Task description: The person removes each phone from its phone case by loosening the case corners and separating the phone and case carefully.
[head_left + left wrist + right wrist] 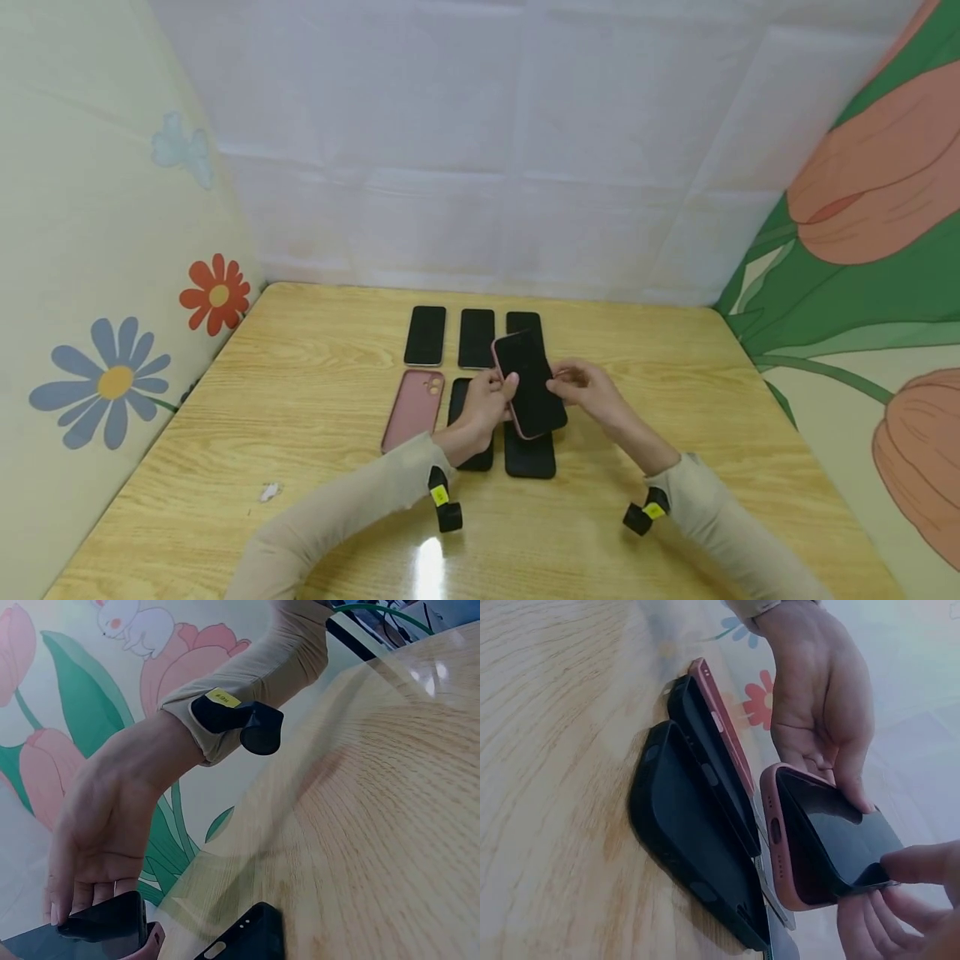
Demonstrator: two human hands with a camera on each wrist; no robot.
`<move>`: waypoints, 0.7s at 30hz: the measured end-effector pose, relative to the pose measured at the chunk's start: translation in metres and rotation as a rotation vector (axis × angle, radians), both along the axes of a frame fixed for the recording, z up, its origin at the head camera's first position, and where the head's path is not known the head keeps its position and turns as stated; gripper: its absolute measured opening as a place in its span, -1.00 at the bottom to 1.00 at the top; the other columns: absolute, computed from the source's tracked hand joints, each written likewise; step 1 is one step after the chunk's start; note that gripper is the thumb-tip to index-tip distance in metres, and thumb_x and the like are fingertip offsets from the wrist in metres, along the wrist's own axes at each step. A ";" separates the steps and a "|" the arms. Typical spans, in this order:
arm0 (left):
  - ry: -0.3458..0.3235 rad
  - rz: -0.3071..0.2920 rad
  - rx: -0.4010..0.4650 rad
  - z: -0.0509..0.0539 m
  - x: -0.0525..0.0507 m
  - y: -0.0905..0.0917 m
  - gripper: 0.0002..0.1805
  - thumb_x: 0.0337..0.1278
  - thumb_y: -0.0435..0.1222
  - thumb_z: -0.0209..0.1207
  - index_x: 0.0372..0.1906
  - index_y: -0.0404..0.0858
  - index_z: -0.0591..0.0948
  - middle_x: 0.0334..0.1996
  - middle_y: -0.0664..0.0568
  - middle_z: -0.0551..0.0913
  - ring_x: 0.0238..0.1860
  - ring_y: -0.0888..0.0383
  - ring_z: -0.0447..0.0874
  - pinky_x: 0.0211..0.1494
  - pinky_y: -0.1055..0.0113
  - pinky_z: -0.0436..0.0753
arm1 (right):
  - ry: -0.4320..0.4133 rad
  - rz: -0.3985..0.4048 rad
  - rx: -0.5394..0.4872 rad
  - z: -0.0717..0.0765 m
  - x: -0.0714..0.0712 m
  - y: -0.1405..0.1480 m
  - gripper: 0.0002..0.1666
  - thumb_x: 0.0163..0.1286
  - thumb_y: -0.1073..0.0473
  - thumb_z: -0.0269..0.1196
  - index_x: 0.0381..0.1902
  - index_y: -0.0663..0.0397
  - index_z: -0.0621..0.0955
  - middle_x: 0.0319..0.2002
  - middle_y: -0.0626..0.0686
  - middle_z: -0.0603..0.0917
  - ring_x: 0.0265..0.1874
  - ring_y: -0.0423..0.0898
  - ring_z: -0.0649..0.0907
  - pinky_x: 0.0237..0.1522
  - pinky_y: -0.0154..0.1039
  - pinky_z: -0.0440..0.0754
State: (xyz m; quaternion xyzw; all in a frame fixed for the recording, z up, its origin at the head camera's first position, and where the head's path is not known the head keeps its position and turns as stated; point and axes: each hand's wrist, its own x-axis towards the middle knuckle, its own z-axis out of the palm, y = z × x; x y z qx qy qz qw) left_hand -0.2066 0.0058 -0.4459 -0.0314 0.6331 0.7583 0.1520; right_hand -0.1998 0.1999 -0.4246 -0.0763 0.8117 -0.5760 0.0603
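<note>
A dark-screened phone point(534, 383) is held above the table, partly seated in a pink phone case point(774, 847). In the right wrist view, the phone's near end sits raised out of the case, leaving a gap. My left hand point(482, 407) grips the case and phone from the left side, its thumb over the screen's edge. From the other side, my right hand point(592, 393) pinches the phone's edge between thumb and fingers. Beneath them lie two black phone cases, one on the left point(474, 450) and one on the right point(530, 458), each partly covered.
Behind the held phone, three dark phones lie in a row: left point(425, 336), middle point(477, 337) and right point(523, 322). Another pink case point(412, 410) lies at the front row's left. A small white scrap point(270, 492) is on the wooden table point(322, 342).
</note>
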 end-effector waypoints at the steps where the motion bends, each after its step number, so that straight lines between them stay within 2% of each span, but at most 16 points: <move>1: 0.001 0.000 0.003 0.000 0.000 0.000 -0.75 0.50 -0.25 0.02 0.01 -0.38 0.41 0.01 -0.29 0.65 -0.06 -0.08 0.69 -0.04 0.05 0.67 | -0.022 0.007 -0.016 0.000 0.000 0.001 -0.55 0.44 0.22 0.24 0.17 0.41 0.48 -0.10 0.27 0.67 -0.16 0.03 0.66 -0.17 -0.11 0.67; 7: 0.000 -0.003 0.008 -0.001 0.000 0.001 -0.75 0.50 -0.24 0.04 -0.01 -0.38 0.41 -0.04 -0.24 0.66 -0.09 -0.04 0.70 -0.07 0.11 0.68 | -0.073 0.049 -0.035 -0.002 -0.001 0.005 -0.51 0.47 0.19 0.22 0.24 0.34 0.42 -0.12 0.26 0.70 -0.14 0.05 0.69 -0.13 -0.05 0.66; 12: 0.000 -0.020 0.007 -0.001 0.000 -0.001 -0.72 0.51 -0.24 0.02 0.04 -0.40 0.44 -0.06 -0.21 0.67 -0.09 0.01 0.70 -0.05 0.14 0.67 | -0.076 0.056 -0.002 -0.004 -0.003 0.004 -0.44 0.46 0.22 0.22 0.30 0.42 0.40 -0.04 0.32 0.66 -0.11 0.08 0.67 -0.07 -0.01 0.65; 17: -0.003 -0.050 0.046 -0.001 0.000 -0.003 -0.66 0.52 -0.25 -0.01 0.16 -0.43 0.46 -0.02 -0.23 0.67 -0.04 -0.01 0.70 -0.02 0.13 0.67 | -0.107 0.021 -0.010 -0.004 -0.003 0.000 -0.45 0.49 0.26 0.17 0.30 0.52 0.38 0.07 0.40 0.59 0.00 0.14 0.64 -0.04 0.00 0.65; 21: 0.000 -0.083 0.070 -0.002 0.000 -0.005 -0.63 0.54 -0.25 -0.04 0.20 -0.44 0.42 0.03 -0.27 0.64 0.01 -0.06 0.68 -0.01 0.11 0.66 | -0.127 -0.011 -0.010 -0.004 -0.004 -0.003 -0.48 0.50 0.29 0.13 0.28 0.55 0.37 -0.01 0.32 0.64 -0.10 -0.01 0.65 -0.11 -0.12 0.66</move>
